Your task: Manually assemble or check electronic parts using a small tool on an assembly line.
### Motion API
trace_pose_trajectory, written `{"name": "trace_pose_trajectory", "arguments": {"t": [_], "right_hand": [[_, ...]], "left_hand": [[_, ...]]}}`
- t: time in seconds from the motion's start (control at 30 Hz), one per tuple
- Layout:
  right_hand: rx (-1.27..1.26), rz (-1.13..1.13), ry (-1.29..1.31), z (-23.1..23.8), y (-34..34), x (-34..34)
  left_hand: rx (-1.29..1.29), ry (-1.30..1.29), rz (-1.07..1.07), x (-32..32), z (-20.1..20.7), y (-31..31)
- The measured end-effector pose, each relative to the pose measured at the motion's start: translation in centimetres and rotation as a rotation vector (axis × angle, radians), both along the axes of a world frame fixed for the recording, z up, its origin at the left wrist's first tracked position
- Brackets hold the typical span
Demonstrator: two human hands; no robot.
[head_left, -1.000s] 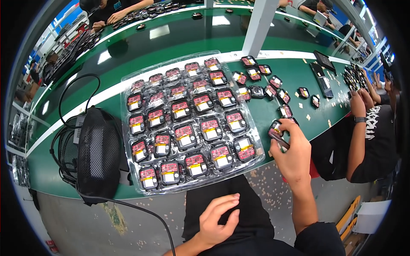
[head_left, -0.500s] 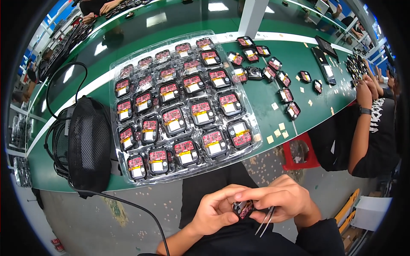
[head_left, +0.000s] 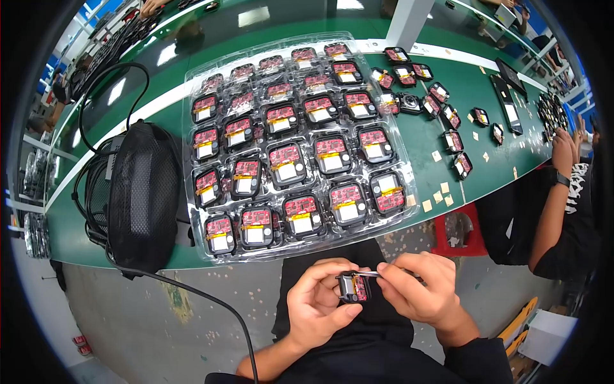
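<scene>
Above my lap, my left hand grips a small black watch case by its sides, tilted so its inside faces right. A red circuit board and a pale rectangular part show within it. My right hand pinches metal tweezers that point left. Their tips reach the upper edge of the case; whether they grip anything there is too small to tell. Just beyond my hands, a clear plastic tray holds rows of similar open watch cases with red boards, yellow tape and pale rectangles.
On the green table, loose watch cases and small pale squares lie right of the tray. A black mesh bag with cables stands at left. A red stool and a co-worker's arm are at right.
My right hand has drawn back from the case, and its tweezers have swung from pointing down to pointing left at the case's upper edge. The case has turned in my left hand.
</scene>
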State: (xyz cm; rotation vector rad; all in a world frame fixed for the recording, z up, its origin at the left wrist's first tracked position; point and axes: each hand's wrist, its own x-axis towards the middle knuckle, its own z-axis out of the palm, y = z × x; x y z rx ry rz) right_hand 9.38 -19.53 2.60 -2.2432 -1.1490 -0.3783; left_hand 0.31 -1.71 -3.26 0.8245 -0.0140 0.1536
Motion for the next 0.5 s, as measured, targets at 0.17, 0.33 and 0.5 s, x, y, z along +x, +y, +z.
{"name": "trace_pose_trajectory", "arguments": {"t": [0.17,0.33,0.5], "right_hand": [[-0.002,0.009,-0.006,-0.4,0.1,-0.2],[0.012,0.01,-0.002,-0.7,0.3,-0.3],[0.117,-0.024,0.141,-1.1,0.8,-0.5]], "left_hand": [[0.009,0.009,0.003,0.0,-0.4,0.1],[0.02,0.005,0.008,0.1,-0.4,0.2],[0.018,0.02,0.014,0.0,-0.3,0.3]]}}
